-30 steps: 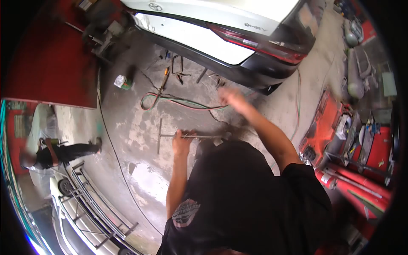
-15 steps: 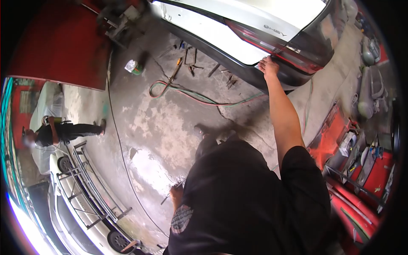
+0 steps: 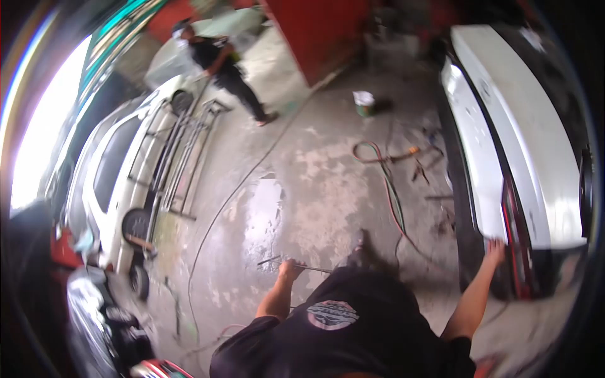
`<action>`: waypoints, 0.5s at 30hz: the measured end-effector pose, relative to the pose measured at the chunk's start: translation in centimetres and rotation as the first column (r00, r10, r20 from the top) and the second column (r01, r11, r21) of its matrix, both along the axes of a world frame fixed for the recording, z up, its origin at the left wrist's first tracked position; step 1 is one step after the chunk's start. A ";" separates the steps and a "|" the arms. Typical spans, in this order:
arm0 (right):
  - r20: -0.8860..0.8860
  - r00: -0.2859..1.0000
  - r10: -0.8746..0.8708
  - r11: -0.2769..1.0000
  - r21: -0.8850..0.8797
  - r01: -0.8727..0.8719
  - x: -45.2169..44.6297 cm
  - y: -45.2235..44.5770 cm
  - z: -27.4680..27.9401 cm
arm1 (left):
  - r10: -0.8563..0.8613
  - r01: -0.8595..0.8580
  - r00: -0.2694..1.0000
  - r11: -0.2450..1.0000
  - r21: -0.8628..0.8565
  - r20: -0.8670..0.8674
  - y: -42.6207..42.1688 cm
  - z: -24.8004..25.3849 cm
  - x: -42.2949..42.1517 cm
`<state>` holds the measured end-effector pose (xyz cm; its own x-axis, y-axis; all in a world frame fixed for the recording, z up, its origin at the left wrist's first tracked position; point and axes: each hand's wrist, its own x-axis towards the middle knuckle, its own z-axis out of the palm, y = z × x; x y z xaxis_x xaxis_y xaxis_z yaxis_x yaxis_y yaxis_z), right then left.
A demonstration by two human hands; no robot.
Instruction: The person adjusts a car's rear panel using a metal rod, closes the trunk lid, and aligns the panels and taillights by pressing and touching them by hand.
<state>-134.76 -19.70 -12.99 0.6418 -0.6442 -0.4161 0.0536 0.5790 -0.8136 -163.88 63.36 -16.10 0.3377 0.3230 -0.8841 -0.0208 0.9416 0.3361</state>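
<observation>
My left hand [image 3: 290, 269] is closed round a thin metal T-handled rod [image 3: 313, 269], held low in front of my body. The rod's crossbar points to the left, over the wet patch of floor. On the right, my right hand [image 3: 495, 249] touches the rear of the white car [image 3: 482, 164], close to the red tail light [image 3: 518, 246]. Its fingers look bent at the panel edge, but blur hides whether they grip it.
Red and green hoses [image 3: 392, 195] and a clamp [image 3: 420, 171] lie on the floor, with a can [image 3: 363, 103] beyond. Another person [image 3: 217, 63] stands at the upper left, near a parked white car [image 3: 120, 170] and a metal rack [image 3: 179, 157]. A cable [image 3: 236, 189] crosses the floor.
My view has swung left, so the white car now stands at the right. My right hand moved from mid-air to the car's rear. My left hand still holds the rod.
</observation>
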 end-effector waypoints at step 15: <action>-0.103 0.993 -0.050 0.997 0.056 0.056 -0.2 3.7 7.4 | 0.013 -0.007 0.999 0.987 0.158 -0.032 -2.5 -1.5 -2.4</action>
